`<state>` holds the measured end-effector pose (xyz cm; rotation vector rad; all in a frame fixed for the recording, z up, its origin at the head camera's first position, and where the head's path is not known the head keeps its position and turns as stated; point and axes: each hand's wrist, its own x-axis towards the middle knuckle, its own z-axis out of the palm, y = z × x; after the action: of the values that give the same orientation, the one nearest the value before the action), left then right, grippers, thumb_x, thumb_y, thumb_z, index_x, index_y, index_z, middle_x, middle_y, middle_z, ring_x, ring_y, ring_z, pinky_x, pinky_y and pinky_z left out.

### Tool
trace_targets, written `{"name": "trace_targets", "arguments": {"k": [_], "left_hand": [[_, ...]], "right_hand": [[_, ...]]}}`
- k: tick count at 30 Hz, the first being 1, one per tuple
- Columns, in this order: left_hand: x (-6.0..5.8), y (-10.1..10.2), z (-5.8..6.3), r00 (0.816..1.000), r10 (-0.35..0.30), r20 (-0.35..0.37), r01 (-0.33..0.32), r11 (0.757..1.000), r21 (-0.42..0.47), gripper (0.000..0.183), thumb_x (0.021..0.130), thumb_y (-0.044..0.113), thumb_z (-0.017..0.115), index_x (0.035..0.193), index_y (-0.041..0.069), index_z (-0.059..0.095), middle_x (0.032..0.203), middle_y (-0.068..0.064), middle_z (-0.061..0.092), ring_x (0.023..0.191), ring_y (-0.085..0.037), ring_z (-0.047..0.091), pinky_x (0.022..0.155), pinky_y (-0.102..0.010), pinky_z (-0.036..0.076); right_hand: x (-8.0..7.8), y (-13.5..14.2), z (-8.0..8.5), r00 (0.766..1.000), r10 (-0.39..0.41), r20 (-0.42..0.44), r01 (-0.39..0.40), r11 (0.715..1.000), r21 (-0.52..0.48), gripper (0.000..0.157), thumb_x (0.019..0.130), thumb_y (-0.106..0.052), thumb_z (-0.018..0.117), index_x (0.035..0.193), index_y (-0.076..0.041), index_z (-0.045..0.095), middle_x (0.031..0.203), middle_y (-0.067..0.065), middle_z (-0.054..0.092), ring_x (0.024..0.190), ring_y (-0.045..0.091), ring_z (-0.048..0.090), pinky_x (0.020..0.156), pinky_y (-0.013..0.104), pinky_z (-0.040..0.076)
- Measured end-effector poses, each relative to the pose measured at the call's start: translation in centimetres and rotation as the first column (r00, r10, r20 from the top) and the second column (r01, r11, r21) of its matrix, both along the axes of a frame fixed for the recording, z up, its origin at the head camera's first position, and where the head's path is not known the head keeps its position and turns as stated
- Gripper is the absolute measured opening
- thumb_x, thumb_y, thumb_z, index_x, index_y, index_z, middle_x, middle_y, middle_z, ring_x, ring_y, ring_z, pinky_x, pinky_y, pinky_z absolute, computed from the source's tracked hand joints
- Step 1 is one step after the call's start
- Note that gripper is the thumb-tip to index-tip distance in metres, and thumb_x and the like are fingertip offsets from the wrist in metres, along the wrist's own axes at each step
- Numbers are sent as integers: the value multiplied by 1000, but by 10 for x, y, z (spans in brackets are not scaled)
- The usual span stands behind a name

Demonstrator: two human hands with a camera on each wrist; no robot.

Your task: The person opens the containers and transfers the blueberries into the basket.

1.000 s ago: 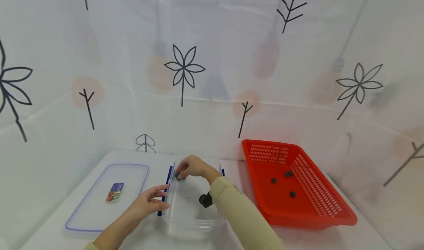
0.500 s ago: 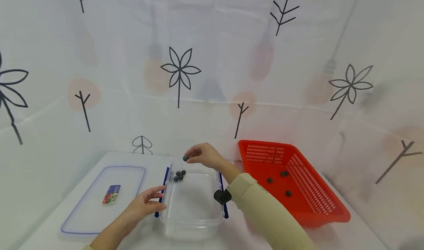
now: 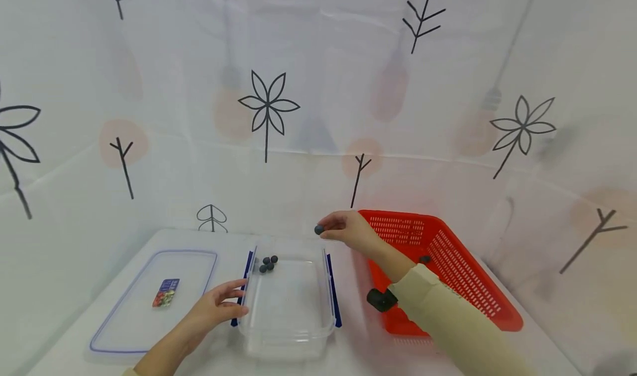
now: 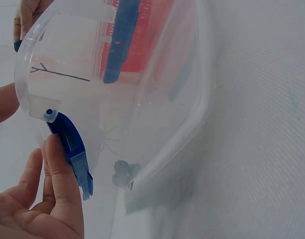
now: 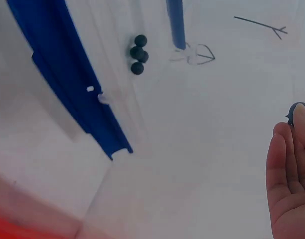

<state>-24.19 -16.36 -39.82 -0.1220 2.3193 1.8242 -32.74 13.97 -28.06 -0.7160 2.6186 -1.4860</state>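
My right hand (image 3: 353, 233) pinches a dark blueberry (image 3: 319, 230) between thumb and fingertips, raised behind the box's far right corner. In the right wrist view the held blueberry (image 5: 293, 111) shows a small crown at its edge. A clear plastic box (image 3: 287, 334) stands lidless in the middle, its blue clips hanging at the sides. Several blueberries (image 3: 270, 266) cluster in its far left corner. My left hand (image 3: 216, 305) rests against the box's left side with loosely spread fingers. In the left wrist view its fingertips touch a blue clip (image 4: 75, 149), its thumb beside the rim.
A red slotted basket (image 3: 473, 285) stands at the right, partly behind my right forearm. A dark blueberry (image 3: 424, 259) shows inside it. Flat on the white table at the left lies a clear blue-edged lid (image 3: 124, 332) with a picture label (image 3: 166, 293). A printed curtain (image 3: 298, 188) hangs behind.
My right hand has risen from the box's far left corner with a blueberry and moved right, past the box's far edge. My left hand stays at the box's left side.
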Motion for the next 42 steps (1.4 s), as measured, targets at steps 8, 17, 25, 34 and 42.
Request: {"name": "trace_targets", "arguments": {"k": [8, 17, 25, 34, 42], "left_hand": [[2, -1, -2, 1000, 6, 8, -6, 1000, 1, 66, 76, 16, 78, 134, 8, 49, 121, -14, 54, 93, -22, 55, 84, -45, 47], [1, -2, -3, 1000, 1, 1, -1, 1000, -4, 66, 76, 17, 77, 134, 8, 48, 122, -15, 53, 94, -22, 56, 85, -46, 46], [0, -2, -2, 1000, 7, 2, -7, 1000, -9, 67, 75, 17, 78, 134, 9, 48, 121, -14, 54, 93, -22, 56, 85, -46, 46], [0, -2, -2, 1000, -3, -2, 3, 1000, -2, 66, 76, 20, 78, 134, 9, 49, 122, -15, 53, 95, -23, 55, 85, -46, 46], [-1, -2, -3, 1000, 13, -3, -13, 1000, 2, 65, 75, 19, 78, 133, 10, 50, 121, -12, 54, 95, -23, 55, 85, -46, 46]], "right_hand": [[4, 48, -4, 993, -118, -31, 118, 993, 20, 22, 86, -12, 68, 106, -4, 67, 95, 6, 66, 89, 24, 63, 80, 33, 52], [8, 101, -8, 974, -224, -44, 227, 969, 100, 27, 88, -18, 66, 112, -6, 65, 101, 7, 65, 96, 25, 59, 83, 36, 50], [5, 146, -22, 964, -245, -106, 258, 958, 124, 31, 88, -21, 65, 113, -2, 63, 102, 10, 65, 95, 26, 60, 82, 38, 49], [-9, 184, -39, 953, -289, -90, 300, 941, 157, 33, 89, -18, 64, 115, 2, 61, 104, 14, 62, 99, 32, 58, 83, 43, 48], [-20, 201, -50, 949, -304, -78, 314, 917, 246, 30, 87, -12, 66, 111, 6, 62, 98, 14, 63, 93, 32, 58, 83, 50, 46]]}}
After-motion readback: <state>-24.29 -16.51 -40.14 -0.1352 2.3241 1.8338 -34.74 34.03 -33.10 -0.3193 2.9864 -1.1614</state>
